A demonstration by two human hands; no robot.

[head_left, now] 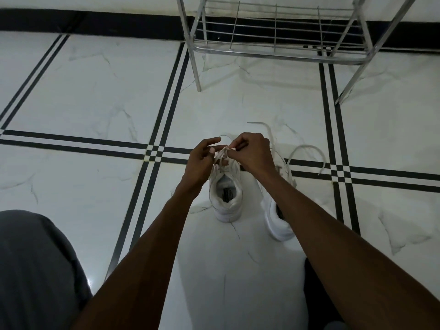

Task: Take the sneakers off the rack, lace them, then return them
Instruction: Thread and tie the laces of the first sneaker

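Two white sneakers stand on the tiled floor, heels toward me. Over the left sneaker (226, 198) both hands work its white lace (221, 154). My left hand (202, 160) pinches one part of the lace, with its fingers spread above. My right hand (252, 152) pinches the lace just to the right of it. The right sneaker (278, 222) is partly hidden under my right forearm, and its loose lace (307, 148) loops out on the floor. The metal shoe rack (273, 52) stands beyond, and its visible shelf holds no shoes.
The floor is white marble tile (95, 91) with black stripe lines. A black skirting band runs along the wall behind the rack. My grey-clad knee (33, 270) fills the lower left corner.
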